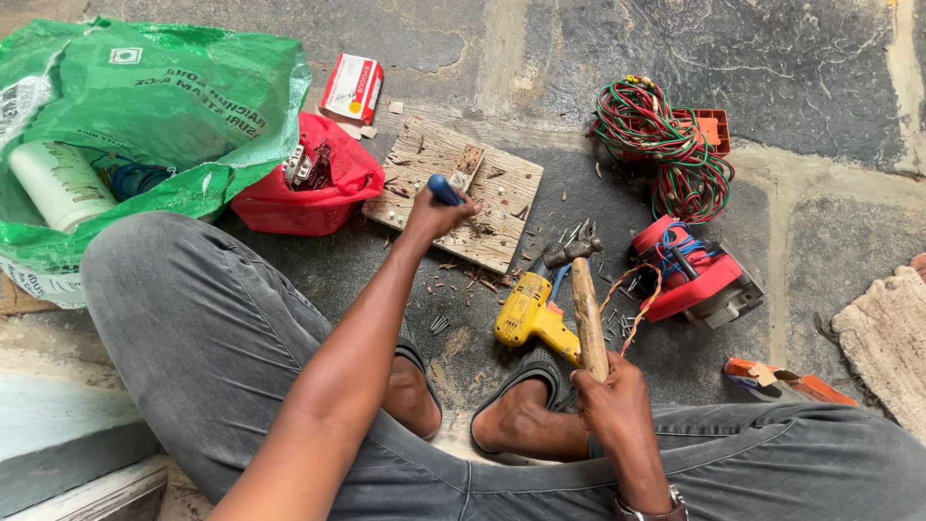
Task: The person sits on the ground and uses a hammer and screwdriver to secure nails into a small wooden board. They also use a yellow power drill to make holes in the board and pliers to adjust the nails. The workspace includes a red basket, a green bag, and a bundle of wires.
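Hands are both occupied, seen from above over grey-trousered crossed legs and sandalled feet. The left hand (pixel 436 214), at upper centre of the frame, is clenched around a blue-handled tool (pixel 445 189), probably a screwdriver or chisel; only the rounded blue handle end shows above the fist, and its tip is hidden. That fist sits over the scarred, pale wooden board (pixel 502 188) lying flat on the dark stone floor (pixel 801 68), just beside a small wooden block (pixel 469 162) resting on the board. The right hand (pixel 613 400), at lower centre right, is wrapped tightly round the lower end of a wooden-handled claw hammer (pixel 585 304); the steel head points up-frame, raised above the floor.

Beneath the hammer lies a yellow power drill (pixel 526 314), near loose nails (pixel 439 324) and wood chips. Right of centre sits a red power tool (pixel 696 275) with blue cable wound on it. At upper right, a coil of red and green wire (pixel 666 140) lies against an orange box (pixel 712 130). At upper left, a green plastic sack (pixel 164 106) holds a white cylindrical container (pixel 58 183); beside it stands a red plastic bag (pixel 313 193) containing metal fittings. A small red and white carton (pixel 353 87) lies at top centre. A watch (pixel 648 507) shows at the right wrist.
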